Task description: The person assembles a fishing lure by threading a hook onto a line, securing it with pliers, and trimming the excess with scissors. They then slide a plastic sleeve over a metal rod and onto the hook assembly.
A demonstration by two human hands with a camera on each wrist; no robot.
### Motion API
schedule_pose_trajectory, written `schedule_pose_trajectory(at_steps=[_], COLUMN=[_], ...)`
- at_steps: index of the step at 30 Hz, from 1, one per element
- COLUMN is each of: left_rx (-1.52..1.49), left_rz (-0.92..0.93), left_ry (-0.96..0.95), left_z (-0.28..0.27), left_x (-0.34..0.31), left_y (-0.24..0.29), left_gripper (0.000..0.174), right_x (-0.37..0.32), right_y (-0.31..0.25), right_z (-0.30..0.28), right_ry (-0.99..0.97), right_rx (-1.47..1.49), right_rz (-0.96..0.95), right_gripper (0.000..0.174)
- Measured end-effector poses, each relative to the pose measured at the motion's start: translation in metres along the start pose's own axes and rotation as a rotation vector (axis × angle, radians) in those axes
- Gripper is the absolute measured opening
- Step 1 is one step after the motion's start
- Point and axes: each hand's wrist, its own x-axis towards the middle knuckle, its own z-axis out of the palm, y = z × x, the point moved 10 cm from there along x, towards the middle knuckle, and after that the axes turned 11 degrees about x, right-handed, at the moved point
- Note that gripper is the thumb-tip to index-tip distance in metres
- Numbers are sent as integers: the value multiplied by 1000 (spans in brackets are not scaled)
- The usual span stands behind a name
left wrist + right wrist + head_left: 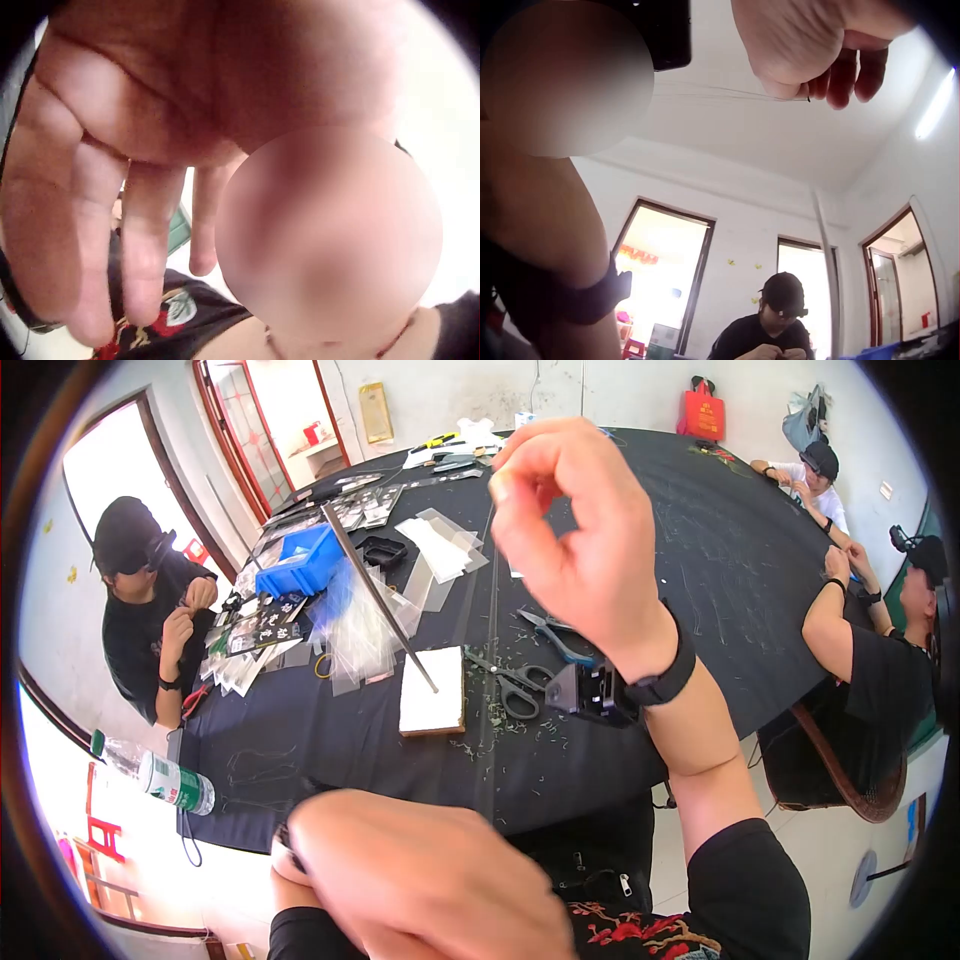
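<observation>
My right hand (590,530) is raised high over the table, its thumb and forefinger brought together. In the right wrist view, several very fine threads (727,94) run across to its fingertips, which pinch them. My left hand (420,870) is blurred, low before my chest. Its fingers (142,255) hang loosely apart in the left wrist view, with no object visible in them. On the table ahead stands a white-topped block (432,710) with a thin slanting rod (375,595) rising from it. Grey-handled scissors (518,688) and blue-handled pliers (555,638) lie right of the block.
A blue bin (300,560) and a pile of clear plastic sleeves (360,620) lie left of the rod. Small clippings surround the scissors. A water bottle (175,780) is at the left edge. Other people sit around the black-covered table (720,580).
</observation>
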Motion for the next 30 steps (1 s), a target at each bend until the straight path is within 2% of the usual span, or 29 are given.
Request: schedule_pose_trajectory(at_steps=[1,2,5,7,9,10,11,13,15,17,18,19,20,21,22,23,24,25,26,27,29,30], left_rx=[-7,-6,-337,-252,-204,-125,-124,321,469,565,507,445,506,491,333,179,101,36,58,-64,-2,117], left_rz=[132,132,277,480,375,236,241,-290,-562,-672,-676,-679,-514,-518,-366,-210,-135,115,141,198,132,-55], left_ry=[83,79,507,791,1185,1209,1211,1378,1246,818,733,647,581,584,733,873,913,766,782,1178,1326,1391], left_z=[-16,-22,-79,-105,-122,-124,-122,-122,-109,-93,-84,-74,-71,-66,-69,-74,-77,-80,-85,-95,-110,-112], left_x=[-7,-15,-53,-81,-96,-96,-94,-95,-90,-68,-59,-48,-35,-34,-36,-42,-49,-41,-44,-67,-79,-85], left_y=[20,29,57,69,54,44,39,12,-23,-56,-60,-62,-50,-52,-41,-31,-26,-11,0,1,5,-2], left_gripper=[28,28,38,57,60,58,58,54,44,28,22,16,11,11,9,8,9,30,52,59,53,49], right_x=[-1,-1,1,5,9,10,10,19,22,22,11,13,16,16,5,3,2,1,0,1,3,4], right_y=[12,18,19,7,-24,-36,-44,-58,-61,-56,-24,-23,-24,-23,-2,1,0,-1,-2,-9,-19,-27], right_z=[-8,-14,-29,-37,-30,-33,-32,-27,-25,-32,-42,-39,-29,-20,-18,-10,-4,2,4,7,9,11], right_ry=[47,88,194,223,57,120,115,54,50,90,2,-3,-29,-53,-22,-45,-63,-81,-79,-88,-99,-131], right_rx=[-14,9,91,112,-2,125,126,188,177,150,173,171,253,337,175,207,192,175,178,189,205,176], right_rz=[59,50,68,73,-133,-306,-308,-133,-115,-88,-25,-17,-1,23,72,103,61,16,20,-23,-66,-105], right_gripper=[8,15,15,14,7,8,8,9,10,10,9,9,8,8,7,7,7,7,7,7,7,7])
